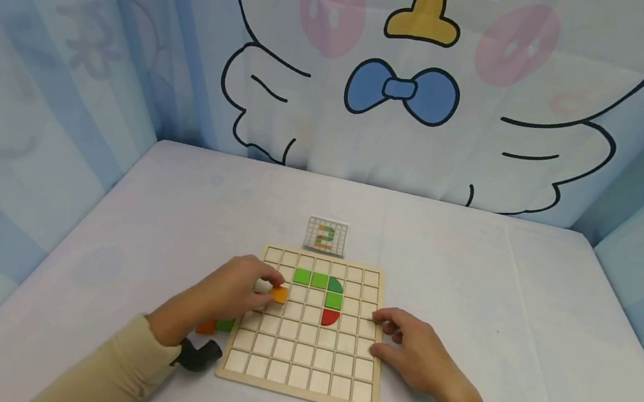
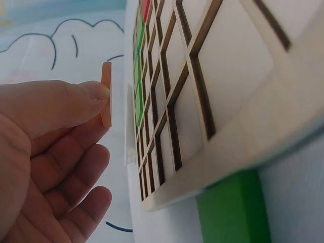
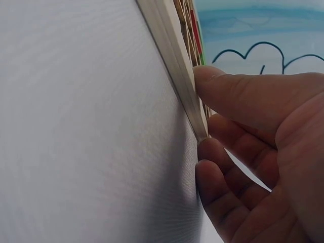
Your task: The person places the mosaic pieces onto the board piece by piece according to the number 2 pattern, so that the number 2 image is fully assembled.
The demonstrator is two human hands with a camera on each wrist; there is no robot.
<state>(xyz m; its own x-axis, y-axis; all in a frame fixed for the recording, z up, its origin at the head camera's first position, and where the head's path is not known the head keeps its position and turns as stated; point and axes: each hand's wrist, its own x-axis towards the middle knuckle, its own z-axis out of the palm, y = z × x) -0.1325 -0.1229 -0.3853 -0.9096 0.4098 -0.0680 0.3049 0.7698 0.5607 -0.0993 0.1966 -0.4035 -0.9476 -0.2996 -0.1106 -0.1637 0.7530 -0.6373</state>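
My left hand [image 1: 242,283] pinches an orange square tile [image 1: 280,294] between thumb and fingers, over the left part of a wooden grid board [image 1: 297,391]. In the left wrist view the tile [image 2: 106,119] is seen edge-on, raised off the board's face. On the board sit three light green squares [image 1: 319,280], a dark green quarter-round piece [image 1: 335,285] and a red quarter-round piece [image 1: 330,317]. My right hand [image 1: 415,349] rests at the board's right edge, thumb and fingertips touching it, fingers loosely bent.
Behind the board is a small card [image 1: 325,236] printed with a grid and a coloured figure. An orange piece [image 1: 206,327] and a green piece [image 1: 224,325] lie on the white-covered table [image 1: 475,274] at the board's left side, partly hidden by my left arm.
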